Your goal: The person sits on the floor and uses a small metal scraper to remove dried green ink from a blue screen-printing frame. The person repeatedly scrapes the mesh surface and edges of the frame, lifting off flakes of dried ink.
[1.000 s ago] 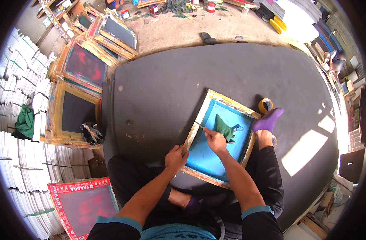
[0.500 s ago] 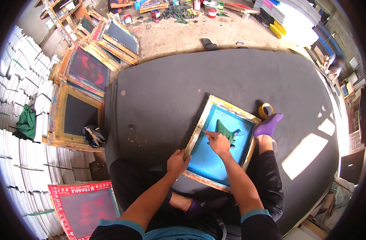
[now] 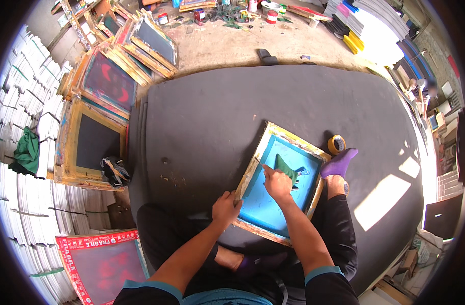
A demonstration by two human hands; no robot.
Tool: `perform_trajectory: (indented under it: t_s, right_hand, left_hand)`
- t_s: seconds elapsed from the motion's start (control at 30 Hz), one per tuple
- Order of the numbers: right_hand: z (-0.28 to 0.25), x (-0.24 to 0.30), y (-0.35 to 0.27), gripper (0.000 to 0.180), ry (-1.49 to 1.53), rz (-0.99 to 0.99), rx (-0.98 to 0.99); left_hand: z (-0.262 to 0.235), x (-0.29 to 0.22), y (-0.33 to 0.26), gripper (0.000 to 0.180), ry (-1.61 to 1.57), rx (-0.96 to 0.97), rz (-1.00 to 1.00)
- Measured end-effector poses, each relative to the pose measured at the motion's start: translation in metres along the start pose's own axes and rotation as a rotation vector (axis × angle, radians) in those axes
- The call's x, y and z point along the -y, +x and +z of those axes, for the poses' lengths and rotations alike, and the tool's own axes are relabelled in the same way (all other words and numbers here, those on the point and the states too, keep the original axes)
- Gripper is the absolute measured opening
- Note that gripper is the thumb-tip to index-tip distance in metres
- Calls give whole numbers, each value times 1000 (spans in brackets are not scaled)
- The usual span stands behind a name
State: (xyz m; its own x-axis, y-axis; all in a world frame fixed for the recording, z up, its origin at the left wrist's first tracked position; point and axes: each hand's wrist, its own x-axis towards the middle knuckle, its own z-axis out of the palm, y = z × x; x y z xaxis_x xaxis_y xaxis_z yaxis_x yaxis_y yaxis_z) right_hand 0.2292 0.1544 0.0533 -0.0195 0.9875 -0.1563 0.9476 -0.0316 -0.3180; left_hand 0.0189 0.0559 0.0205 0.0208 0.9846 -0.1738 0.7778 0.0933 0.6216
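A screen-printing frame (image 3: 302, 139) with worn wooden sides and blue mesh (image 3: 265, 206) lies tilted on the dark sheet in front of me. My left hand (image 3: 226, 208) is closed round the left side of its wood, near the lower corner. Over the mesh, my right hand (image 3: 278, 184) is closed on a thin, slim tool (image 3: 259, 162), whose tip points toward the frame's left side; its exact kind is too small to tell. A green cloth (image 3: 283, 166) rests on the mesh just beyond my right fingers.
Dark padded sheets (image 3: 202, 112) spread under me. A yellow tape roll (image 3: 336, 144) lies by my purple-socked foot (image 3: 339, 163). More frames (image 3: 65, 152) lean at the left beside stacked white sheets (image 3: 24, 198). Paint cans (image 3: 271, 17) stand on the far floor.
The tool's tip has shifted slightly up along the frame's left side. My left hand keeps its hold on the wood. The whole view has moved a little.
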Motion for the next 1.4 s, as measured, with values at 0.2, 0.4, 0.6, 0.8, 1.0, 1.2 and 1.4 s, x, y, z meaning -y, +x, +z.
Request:
perform_trajectory:
  t_s: [0.2,0.4,0.6,0.8,1.0,1.2,1.4]
  right_hand:
    - [-9,12,-4,35,-73,21,40]
    - [-14,22,-1,30,-48,78,26]
    - [-19,15,2,27,104,116,-21]
    - [-15,15,2,27,-3,69,-13]
    - [-20,24,5,41,-171,40,136]
    - [-15,34,8,40,-194,69,176]
    - [-2,4,4,35,-100,-5,44]
  left_hand:
    - [1,3,1,44,-16,6,7]
    - [0,4,3,48,-7,40,14]
    - [-1,3,1,50,-13,23,20]
    - [1,5,2,52,7,23,24]
    - [0,4,1,53,12,13,37]
    - [8,10,2,53,51,-3,68]
    - [6,6,0,52,67,-14,77]
